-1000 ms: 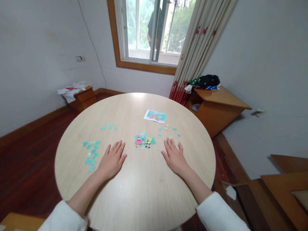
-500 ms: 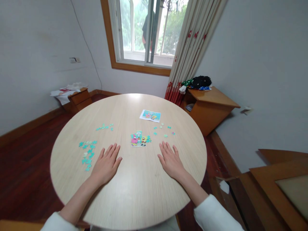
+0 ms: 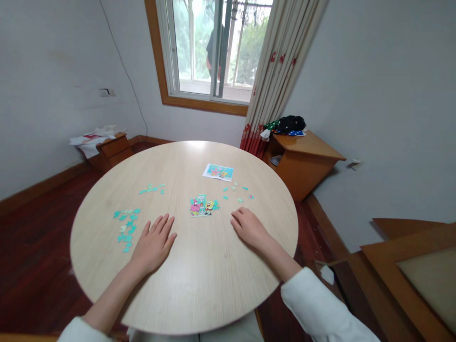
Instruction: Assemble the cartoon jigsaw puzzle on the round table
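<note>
My left hand (image 3: 152,244) lies palm down on the table, open, fingers stretched forward. To its left is a cluster of loose teal jigsaw pieces (image 3: 129,229). My right hand (image 3: 248,229) is over the right side of the table, its fingers loosely bent and drawn inward; no held thing shows. Between and beyond the hands lies a partly joined jigsaw puzzle (image 3: 201,207) with pink, yellow and teal cartoon figures. Several scattered jigsaw pieces (image 3: 240,200) lie just past the right hand. A printed reference picture (image 3: 218,172) rests farther back.
The round wooden table (image 3: 185,289) carries another group of loose teal pieces (image 3: 151,189) at the back left. Beyond stand a wooden cabinet (image 3: 302,164) with cloths on top, a curtain (image 3: 278,71) and a window. A person (image 3: 213,50) is outside.
My right hand's fingers have bent inward from lying flat and spread. My left hand keeps its pose. The whole view has shifted slightly, with things appearing a little farther left.
</note>
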A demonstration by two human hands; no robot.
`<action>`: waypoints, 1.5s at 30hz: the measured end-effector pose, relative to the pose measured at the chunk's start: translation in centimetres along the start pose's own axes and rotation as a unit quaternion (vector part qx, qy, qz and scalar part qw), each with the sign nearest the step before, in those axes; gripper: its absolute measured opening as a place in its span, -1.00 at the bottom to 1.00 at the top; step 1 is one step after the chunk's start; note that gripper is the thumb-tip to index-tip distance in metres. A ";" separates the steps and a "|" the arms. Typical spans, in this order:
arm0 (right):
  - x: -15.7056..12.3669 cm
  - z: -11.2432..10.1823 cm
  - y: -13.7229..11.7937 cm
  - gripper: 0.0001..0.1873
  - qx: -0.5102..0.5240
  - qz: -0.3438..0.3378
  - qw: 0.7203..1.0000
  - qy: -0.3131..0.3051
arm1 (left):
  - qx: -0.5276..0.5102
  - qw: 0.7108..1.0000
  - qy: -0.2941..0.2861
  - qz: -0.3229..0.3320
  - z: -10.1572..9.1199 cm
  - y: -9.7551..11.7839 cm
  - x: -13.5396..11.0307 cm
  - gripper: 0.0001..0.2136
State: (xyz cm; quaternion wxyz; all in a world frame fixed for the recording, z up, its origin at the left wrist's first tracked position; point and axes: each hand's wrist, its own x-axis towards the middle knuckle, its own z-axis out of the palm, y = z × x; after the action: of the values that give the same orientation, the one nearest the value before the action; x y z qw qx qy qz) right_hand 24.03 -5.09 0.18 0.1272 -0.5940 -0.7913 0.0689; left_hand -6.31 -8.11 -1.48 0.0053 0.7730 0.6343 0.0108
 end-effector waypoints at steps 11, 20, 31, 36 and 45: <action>8.2 0.9 1.6 -0.75 0.063 0.104 0.990 0.068 | -0.028 0.999 0.040 0.003 0.6 -0.3 0.0 -0.49; 9.5 1.5 1.4 -0.86 0.075 0.116 0.989 0.046 | -0.035 0.999 0.038 0.004 0.2 -0.1 -0.1 -0.50; 9.7 2.3 1.3 -0.86 0.181 0.079 0.976 0.089 | -0.023 1.000 -0.009 -0.016 -2.1 1.9 1.0 -0.55; 9.5 2.8 1.3 -0.89 0.235 0.079 0.961 0.124 | -0.046 0.998 -0.024 0.025 -3.5 2.5 1.8 -0.64; 10.4 2.6 -0.3 -0.87 0.478 0.063 0.869 0.109 | -0.283 0.959 0.016 0.030 -5.7 4.3 6.3 -0.69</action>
State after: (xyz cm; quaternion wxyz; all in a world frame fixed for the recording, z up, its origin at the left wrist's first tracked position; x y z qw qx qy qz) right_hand 20.28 4.91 -0.95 0.4760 -0.5131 -0.6039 0.3816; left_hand -0.97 -2.79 4.34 0.2132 0.7586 0.5816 0.2020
